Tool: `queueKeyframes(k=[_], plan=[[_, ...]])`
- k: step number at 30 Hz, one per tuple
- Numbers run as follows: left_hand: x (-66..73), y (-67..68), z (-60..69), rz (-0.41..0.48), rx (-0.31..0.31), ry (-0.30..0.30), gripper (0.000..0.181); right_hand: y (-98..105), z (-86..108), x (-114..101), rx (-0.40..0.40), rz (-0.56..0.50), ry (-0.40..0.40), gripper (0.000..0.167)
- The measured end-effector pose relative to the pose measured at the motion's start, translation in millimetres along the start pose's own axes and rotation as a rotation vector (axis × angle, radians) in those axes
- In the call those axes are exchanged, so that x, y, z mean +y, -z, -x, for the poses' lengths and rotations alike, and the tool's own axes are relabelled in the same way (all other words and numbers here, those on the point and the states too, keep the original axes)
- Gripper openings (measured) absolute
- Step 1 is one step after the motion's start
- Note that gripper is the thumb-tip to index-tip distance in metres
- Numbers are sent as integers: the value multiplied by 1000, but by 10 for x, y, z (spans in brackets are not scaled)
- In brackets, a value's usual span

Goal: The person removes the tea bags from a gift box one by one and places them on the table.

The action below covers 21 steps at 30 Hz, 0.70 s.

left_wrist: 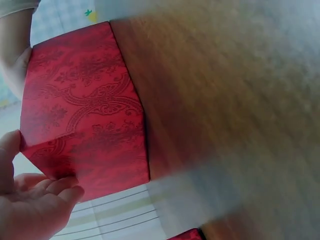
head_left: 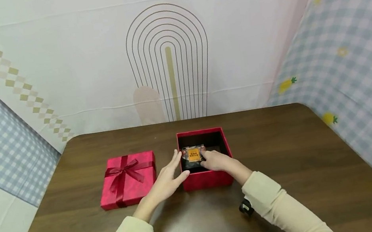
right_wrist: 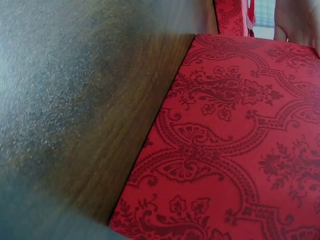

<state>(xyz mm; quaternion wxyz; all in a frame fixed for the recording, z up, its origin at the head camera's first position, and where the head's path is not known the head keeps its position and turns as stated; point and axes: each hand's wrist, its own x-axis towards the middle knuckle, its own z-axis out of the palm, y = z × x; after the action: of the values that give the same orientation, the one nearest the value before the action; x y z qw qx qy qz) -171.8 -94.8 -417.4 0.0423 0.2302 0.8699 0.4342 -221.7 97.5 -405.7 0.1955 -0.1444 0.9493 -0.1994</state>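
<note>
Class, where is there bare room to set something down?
Free: the table between box, right sleeve and right edge; the strip between lid and far edge. Crowded: between lid and box, with the left hand; inside the box, with packet and right hand.

Bright, even light across the head view, a pale sheen glowing on the dark brown, wood-grained table [head_left: 202, 222], soft shadows under the cream-sleeved forearms [head_left: 280, 206]! Over to both wrists: tabletop hazy, smeared by glare, the red, damask-patterned, square box [right_wrist: 225, 135] crisper in the right.
</note>
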Motion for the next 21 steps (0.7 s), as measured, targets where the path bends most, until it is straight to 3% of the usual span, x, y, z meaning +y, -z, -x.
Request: queueKeyframes(k=[13, 18, 21], plan=[[10, -19, -20, 12, -10, -19, 63, -4, 37, 10, 133, -30, 104, 39], [14, -17, -13, 13, -7, -25, 64, -6, 68, -1, 218, -79, 127, 38], [17, -13, -4, 15, -3, -25, 64, 1, 63, 9, 257, -167, 144, 39]])
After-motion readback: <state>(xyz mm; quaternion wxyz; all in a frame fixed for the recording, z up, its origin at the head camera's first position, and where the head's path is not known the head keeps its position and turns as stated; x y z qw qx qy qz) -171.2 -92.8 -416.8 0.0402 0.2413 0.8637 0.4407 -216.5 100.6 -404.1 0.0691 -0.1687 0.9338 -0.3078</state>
